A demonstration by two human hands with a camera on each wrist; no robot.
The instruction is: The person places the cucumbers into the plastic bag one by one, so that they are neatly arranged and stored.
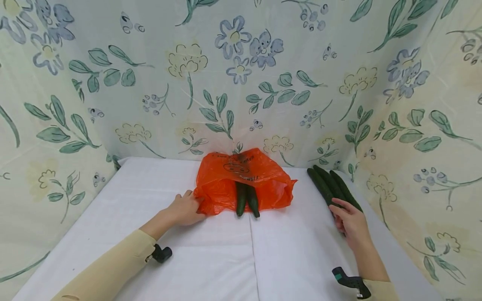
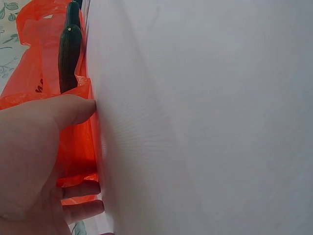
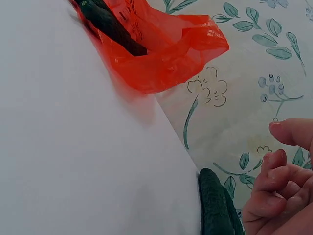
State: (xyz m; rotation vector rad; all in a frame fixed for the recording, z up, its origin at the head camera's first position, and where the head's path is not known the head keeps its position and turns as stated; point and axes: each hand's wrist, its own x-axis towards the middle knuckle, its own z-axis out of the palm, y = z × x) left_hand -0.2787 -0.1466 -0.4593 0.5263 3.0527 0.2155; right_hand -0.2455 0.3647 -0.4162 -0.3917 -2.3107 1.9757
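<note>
A red plastic bag (image 1: 222,163) lies on the white-covered table with its mouth facing me. Two dark green cucumbers (image 1: 241,200) stick out of that mouth side by side. At the bag's left edge, my left hand (image 1: 186,209) grips the plastic; the left wrist view has the thumb (image 2: 78,110) and fingers on either side of it. To the right, three more cucumbers (image 1: 320,184) lie together. My right hand (image 1: 352,223) is over their near ends, fingers loosely bent. In the right wrist view its thumb and fingers stand apart, holding nothing.
White cloth (image 1: 211,259) covers the table, with a seam running toward me. Floral curtains (image 1: 180,96) hang behind the table and along both sides. The right-hand cucumbers lie close to the table's right edge.
</note>
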